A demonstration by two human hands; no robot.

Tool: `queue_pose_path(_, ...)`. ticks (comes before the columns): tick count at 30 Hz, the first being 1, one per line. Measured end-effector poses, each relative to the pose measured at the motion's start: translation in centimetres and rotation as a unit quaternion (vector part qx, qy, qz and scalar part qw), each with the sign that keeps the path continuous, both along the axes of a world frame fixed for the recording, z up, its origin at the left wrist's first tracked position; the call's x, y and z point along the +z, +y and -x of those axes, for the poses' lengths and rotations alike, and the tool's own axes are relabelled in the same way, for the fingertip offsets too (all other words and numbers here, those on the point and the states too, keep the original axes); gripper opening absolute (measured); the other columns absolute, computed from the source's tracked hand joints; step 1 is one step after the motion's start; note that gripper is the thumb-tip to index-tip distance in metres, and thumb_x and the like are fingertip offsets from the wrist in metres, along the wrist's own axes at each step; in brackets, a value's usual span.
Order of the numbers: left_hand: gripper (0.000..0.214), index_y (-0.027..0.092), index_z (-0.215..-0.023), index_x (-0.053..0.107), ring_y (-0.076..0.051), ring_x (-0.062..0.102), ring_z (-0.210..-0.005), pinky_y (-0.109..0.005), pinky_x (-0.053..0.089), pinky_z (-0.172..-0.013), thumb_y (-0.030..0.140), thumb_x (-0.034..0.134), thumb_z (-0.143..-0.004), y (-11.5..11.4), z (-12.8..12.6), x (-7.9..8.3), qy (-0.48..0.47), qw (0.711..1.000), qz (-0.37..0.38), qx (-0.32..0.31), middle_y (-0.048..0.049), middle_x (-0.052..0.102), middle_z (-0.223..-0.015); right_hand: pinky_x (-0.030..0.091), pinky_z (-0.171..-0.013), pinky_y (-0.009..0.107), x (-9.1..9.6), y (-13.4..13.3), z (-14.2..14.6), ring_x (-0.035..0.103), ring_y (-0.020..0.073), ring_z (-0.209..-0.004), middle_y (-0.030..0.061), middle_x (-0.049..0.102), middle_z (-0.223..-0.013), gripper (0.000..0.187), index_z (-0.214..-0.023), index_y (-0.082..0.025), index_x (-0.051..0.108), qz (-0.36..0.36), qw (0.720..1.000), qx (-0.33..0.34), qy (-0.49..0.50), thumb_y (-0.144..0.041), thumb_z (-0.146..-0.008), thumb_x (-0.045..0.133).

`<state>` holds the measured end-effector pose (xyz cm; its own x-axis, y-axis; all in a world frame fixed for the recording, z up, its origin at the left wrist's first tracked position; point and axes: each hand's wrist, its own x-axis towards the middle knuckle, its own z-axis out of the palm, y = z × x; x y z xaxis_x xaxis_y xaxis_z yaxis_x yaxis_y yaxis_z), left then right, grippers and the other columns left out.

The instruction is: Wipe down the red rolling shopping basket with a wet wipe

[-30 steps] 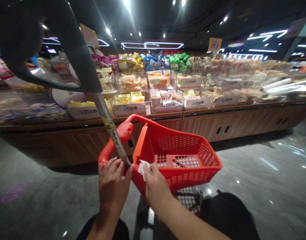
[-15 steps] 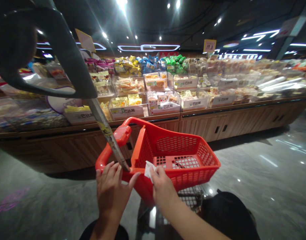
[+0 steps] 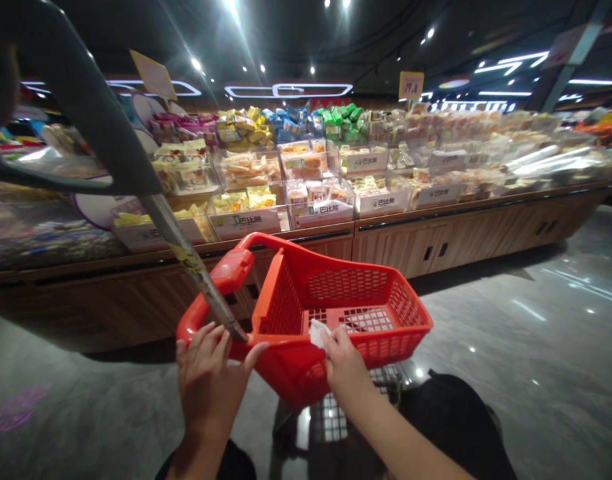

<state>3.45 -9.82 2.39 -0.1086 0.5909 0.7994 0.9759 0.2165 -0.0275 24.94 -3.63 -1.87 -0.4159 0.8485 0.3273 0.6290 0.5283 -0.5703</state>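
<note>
A red plastic shopping cart basket [image 3: 381, 327] stands in front of me, its red handle [image 3: 221, 280] curving to the left. My left hand [image 3: 209, 383] rests on the handle with fingers spread, beside the lower end of a grey pole [image 3: 186, 253] that rises to the upper left. My right hand [image 3: 343, 363] pinches a small white piece of paper [image 3: 317, 331] at the basket's near rim. The basket shows nothing inside it.
A long wooden display counter [image 3: 436, 243] runs across the view, stacked with clear bins of packaged snacks [image 3: 306, 193] and coloured bags. A yellow price sign [image 3: 409, 85] stands above. Glossy grey floor [image 3: 536, 347] spreads to the right and left.
My right hand with the white paper has slid rightward along the basket's near rim. The cart and view have shifted slightly left. My left hand stays on the handle.
</note>
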Motion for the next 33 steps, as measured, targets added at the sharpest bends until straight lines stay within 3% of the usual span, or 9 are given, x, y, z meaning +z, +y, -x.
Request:
queue_pose_path(5, 0.039, 0.015, -0.090, 0.059, -0.031, 0.057, -0.106, -0.052, 0.030, -0.106, 0.047, 0.069, -0.070, 0.2, -0.1, 0.2, 0.010, 1.000, -0.007, 0.000, -0.0123, 0.066, -0.098, 0.049, -0.079, 0.027, 0.5, -0.5, 2.4, 0.057, 0.0178, -0.083, 0.0087, 0.053, -0.099, 0.045, -0.123, -0.015, 0.055, -0.040, 0.997, 0.046, 0.049, -0.002, -0.081, 0.043)
queue_pose_path(8, 0.037, 0.016, -0.092, 0.059, -0.032, 0.057, -0.108, -0.055, 0.030, -0.105, 0.047, 0.068, -0.072, 0.0, 0.1, 0.2, 0.006, 1.000, -0.009, -0.015, -0.0120, 0.066, -0.099, 0.050, -0.075, 0.026, 0.4, 0.7, 0.9, 0.056, 0.0162, -0.078, 0.0054, 0.052, -0.092, 0.030, -0.105, -0.019, 0.065, -0.039, 0.994, 0.034, 0.101, -0.007, -0.081, 0.052)
queue_pose_path(12, 0.056, 0.013, -0.120, 0.051, -0.033, 0.051, -0.118, -0.056, 0.034, -0.102, 0.036, 0.070, -0.073, -1.4, -0.5, -0.2, -0.018, 0.995, -0.097, -0.031, -0.0181, 0.058, -0.119, 0.050, -0.074, 0.026, -0.2, 2.5, -2.2, 0.056, 0.0153, -0.077, 0.0047, 0.053, -0.089, 0.027, -0.088, -0.019, 0.070, -0.047, 0.985, 0.029, 0.162, -0.003, -0.080, 0.051)
queue_pose_path(15, 0.051, 0.018, -0.119, 0.054, -0.026, 0.056, -0.110, -0.050, 0.039, -0.101, 0.016, 0.070, -0.071, -2.0, -2.2, -0.3, 0.009, 0.979, -0.132, -0.156, -0.0115, 0.064, -0.111, 0.050, -0.078, 0.029, -0.6, 3.1, -3.1, 0.057, 0.0171, -0.081, 0.0044, 0.055, -0.087, 0.038, -0.104, -0.020, 0.067, -0.048, 0.982, 0.030, 0.182, 0.001, -0.078, 0.048)
queue_pose_path(18, 0.034, 0.021, -0.108, 0.060, -0.021, 0.059, -0.105, -0.045, 0.042, -0.101, 0.011, 0.063, -0.076, -0.7, -4.3, -0.2, 0.025, 0.956, -0.025, -0.293, -0.0049, 0.069, -0.102, 0.051, -0.078, 0.029, -0.8, 3.0, -2.8, 0.058, 0.0163, -0.080, 0.0039, 0.054, -0.088, 0.046, -0.115, -0.023, 0.064, -0.047, 0.980, 0.034, 0.189, 0.001, -0.079, 0.046)
queue_pose_path(21, 0.026, 0.015, -0.107, 0.062, -0.024, 0.057, -0.107, -0.045, 0.040, -0.101, 0.021, 0.058, -0.082, 1.6, -5.6, -0.2, 0.033, 0.972, 0.076, -0.221, -0.0091, 0.067, -0.111, 0.051, -0.078, 0.028, -1.1, 2.8, -2.7, 0.058, 0.0162, -0.082, 0.0049, 0.053, -0.089, 0.041, -0.109, -0.021, 0.068, -0.053, 0.980, 0.043, 0.189, -0.001, -0.081, 0.044)
queue_pose_path(23, 0.022, 0.016, -0.101, 0.065, -0.023, 0.061, -0.097, -0.044, 0.043, -0.095, 0.025, 0.055, -0.084, 2.7, -5.8, -0.5, 0.034, 0.977, 0.114, -0.179, -0.0075, 0.070, -0.102, 0.051, -0.080, 0.029, -1.5, 2.8, -3.1, 0.058, 0.0170, -0.086, 0.0068, 0.053, -0.096, 0.040, -0.107, -0.020, 0.068, -0.067, 0.981, 0.021, 0.184, -0.002, -0.081, 0.044)
queue_pose_path(28, 0.017, 0.017, -0.094, 0.067, -0.021, 0.061, -0.080, -0.040, 0.044, -0.084, 0.024, 0.054, -0.085, 3.0, -5.7, -1.0, 0.025, 0.979, 0.133, -0.153, -0.0040, 0.071, -0.086, 0.052, -0.080, 0.031, -2.4, 2.5, -3.7, 0.058, 0.0177, -0.084, 0.0092, 0.051, -0.100, 0.041, -0.106, -0.017, 0.067, -0.076, 0.985, -0.039, 0.150, 0.001, -0.078, 0.042)
queue_pose_path(33, 0.016, 0.018, -0.091, 0.067, -0.021, 0.060, -0.080, -0.039, 0.042, -0.085, 0.025, 0.054, -0.085, 2.9, -5.8, -1.0, 0.016, 0.979, 0.137, -0.147, -0.0033, 0.070, -0.085, 0.053, -0.080, 0.032, -0.8, 1.5, -0.9, 0.057, 0.0183, -0.083, 0.0085, 0.050, -0.097, 0.020, -0.097, -0.016, 0.066, -0.072, 0.987, -0.002, 0.144, -0.013, -0.085, 0.051)
